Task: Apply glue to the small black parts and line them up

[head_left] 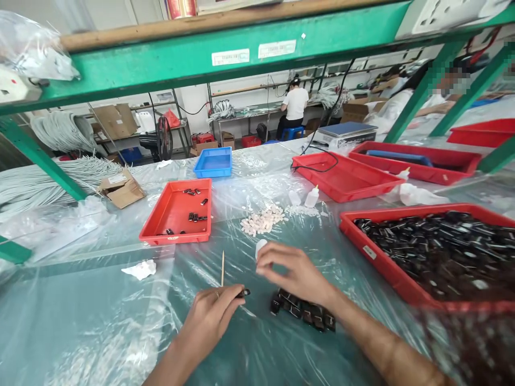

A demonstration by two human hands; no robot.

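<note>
Between the thumb and index finger of my left hand point(215, 311) is a small black plastic part point(243, 293). My right hand point(292, 268) is closed in a pinch just above the table; what its fingertips hold, if anything, I cannot make out. A small white round object point(261, 246) shows right behind those fingertips, and I cannot tell whether they touch it. Below the right hand lies a cluster of black parts point(303, 311). A thin wooden stick point(222, 268) points away from behind my left hand. Farther off is a pile of small pale pieces point(261, 220).
A red tray point(147, 230) with several black parts stands ahead left; a blue tray point(213, 172) sits behind it. At right, a red bin point(372, 262) is full of black parts. White dropper bottles point(311, 197) stand near another red tray point(341, 193). A green shelf beam point(161, 69) crosses overhead.
</note>
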